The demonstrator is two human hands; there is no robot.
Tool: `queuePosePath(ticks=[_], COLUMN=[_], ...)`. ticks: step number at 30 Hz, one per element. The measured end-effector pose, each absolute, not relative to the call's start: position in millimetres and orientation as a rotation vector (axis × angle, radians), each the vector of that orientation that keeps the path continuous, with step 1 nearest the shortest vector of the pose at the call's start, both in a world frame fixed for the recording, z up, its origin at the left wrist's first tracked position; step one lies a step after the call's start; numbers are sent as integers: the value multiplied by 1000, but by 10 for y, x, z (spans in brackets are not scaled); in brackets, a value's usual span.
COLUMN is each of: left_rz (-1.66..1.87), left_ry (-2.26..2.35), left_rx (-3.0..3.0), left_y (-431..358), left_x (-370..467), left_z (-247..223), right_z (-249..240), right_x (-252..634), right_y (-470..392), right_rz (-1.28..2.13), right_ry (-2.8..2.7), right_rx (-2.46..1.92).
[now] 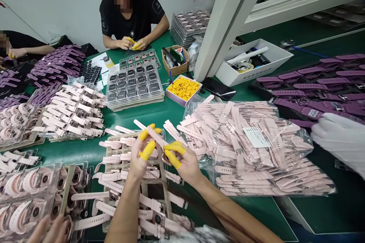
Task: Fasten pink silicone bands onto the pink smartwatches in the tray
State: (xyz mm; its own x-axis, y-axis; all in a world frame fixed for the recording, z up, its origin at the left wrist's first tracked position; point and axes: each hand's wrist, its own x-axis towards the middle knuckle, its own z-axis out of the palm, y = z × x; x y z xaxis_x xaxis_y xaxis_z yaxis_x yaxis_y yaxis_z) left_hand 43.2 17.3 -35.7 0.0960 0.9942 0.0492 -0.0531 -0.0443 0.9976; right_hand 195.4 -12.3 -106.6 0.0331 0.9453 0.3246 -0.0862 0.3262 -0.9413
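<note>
Near the middle of the surface (pixel 173 113), the left hand (pixel 138 155) pinches a pink strap (pixel 156 138) between covered fingers; the right hand (pixel 189 163) grips the watch (pixel 165 158) at the strap's lower end, above the tray (pixel 165 188). The step in hand looks like fitting strap to case; the next move calls for square alignment and steady, light pressure.

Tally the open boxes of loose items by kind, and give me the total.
Brown cardboard box: 1
Long white box: 1
Small box of yellow pieces: 1
Total: 3
</note>
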Motion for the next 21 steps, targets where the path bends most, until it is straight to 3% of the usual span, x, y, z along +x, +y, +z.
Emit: queuePosePath(ticks=[4,7,21], left_rz=[829,789,1020], left_ry=[1017,1077,772], left_rx=[1714,1830,1079], left_y=[132,115,74], left_x=[432,485,504], left_z=[-354,-338,-381], right_z=[-1101,-1113,-1094], right_x=[1975,2013,2127], right_y=[-77,-36,-16], right_rz=[1343,1324,1437], right_ry=[-917,-822,-1015], right_rx=[-848,-767,-664])
